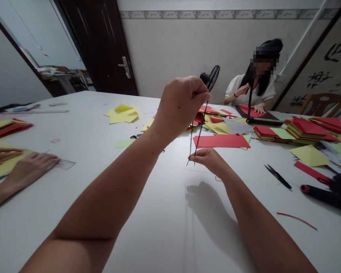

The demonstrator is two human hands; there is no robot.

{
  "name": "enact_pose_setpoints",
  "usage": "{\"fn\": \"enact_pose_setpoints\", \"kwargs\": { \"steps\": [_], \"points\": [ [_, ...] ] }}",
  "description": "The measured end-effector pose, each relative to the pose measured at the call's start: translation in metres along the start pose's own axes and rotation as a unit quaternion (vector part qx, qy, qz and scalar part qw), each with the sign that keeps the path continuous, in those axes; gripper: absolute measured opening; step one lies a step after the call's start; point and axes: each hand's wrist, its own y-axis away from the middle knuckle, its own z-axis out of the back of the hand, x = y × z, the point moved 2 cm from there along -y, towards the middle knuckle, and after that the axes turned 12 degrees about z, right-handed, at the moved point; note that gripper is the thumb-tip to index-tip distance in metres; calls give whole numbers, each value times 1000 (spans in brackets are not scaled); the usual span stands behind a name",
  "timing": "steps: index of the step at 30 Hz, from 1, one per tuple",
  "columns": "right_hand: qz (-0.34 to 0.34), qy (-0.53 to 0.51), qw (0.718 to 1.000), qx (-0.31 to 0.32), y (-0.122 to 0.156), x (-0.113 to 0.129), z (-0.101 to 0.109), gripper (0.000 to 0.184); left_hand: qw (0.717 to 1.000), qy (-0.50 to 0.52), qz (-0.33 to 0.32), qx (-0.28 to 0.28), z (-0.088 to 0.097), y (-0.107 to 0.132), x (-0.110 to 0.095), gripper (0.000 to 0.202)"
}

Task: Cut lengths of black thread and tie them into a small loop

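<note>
A thin dark cord (201,127) is held upright above the bench (159,227); two strands appear along its length, and its material cannot be resolved at this view. The left hand (179,106) is raised, with the fingers closed narrowly on the top end, so that the length is suspended clear of the paper. The right hand (208,161) is kept low near the lower end, with the fingers narrowed; whether the cord is gripped there cannot be told. A red sheet (221,141) lies just beyond the right hand. Paper appears sorted by colour, with red and green stacks (304,131) kept at the far right, apparently for easy picking. Black scissors (277,176) lie on the bench to the right. At left, a yellow sheet (1,170) is pressed flat by a co-worker's hands (25,163), with a clear plastic ruler (65,164) lying at its edge, presumably as a straight guide. A second co-worker (251,91) is seated across the bench at a dark board (258,120) bearing red paper. Brushed characters are seen on a wall panel (329,68), but they cannot be read here; no brand or label is legible.
</note>
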Motion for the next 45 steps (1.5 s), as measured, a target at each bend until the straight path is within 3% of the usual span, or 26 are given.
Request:
{"fn": "enact_pose_setpoints", "kwargs": {
  "steps": [5, 9, 12, 14, 17, 19, 22, 26, 33, 38, 45],
  "points": [
    [-20, 2, 999, 42, -1, -10, -4, 29, 1000, 20, -3, 4, 0, 1, 3, 13],
    [-42, 60, 996, 51, -1, -22, 12, 15, 998, 54, 1, 20, 0, 2, 6, 15],
    [-36, 121, 991, -33, 2, -15, 37, 20, 997, 64, -6, 31, 0, 6, 9, 15],
    [-4, 138, 984, -111, 9, 2, 51, 21, 998, 51, -9, 41, -1, 10, 10, 15],
    [132, 83, 958, -241, 22, 41, 59, 25, 998, 24, -11, 57, -1, 19, 10, 16],
    [212, 49, 935, -279, 28, 65, 57, 23, 998, 20, -10, 65, -2, 24, 10, 16],
    [247, 77, 932, -255, 30, 91, 52, 21, 997, 34, -2, 72, -3, 29, 9, 18],
    [217, 123, 947, -201, 24, 106, 53, 10, 994, 60, 14, 86, -6, 33, 8, 18],
    [196, 32, 960, -196, 23, 100, 56, 34, 981, 162, 46, 92, -9, 40, 7, 18],
    [181, -2, 965, -187, 21, 97, 57, 36, 964, 233, 80, 101, -11, 42, 10, 14],
    [171, -38, 973, -147, 19, 101, 51, 38, 964, 238, 92, 70, -13, 40, 6, 13]
  ]
}}
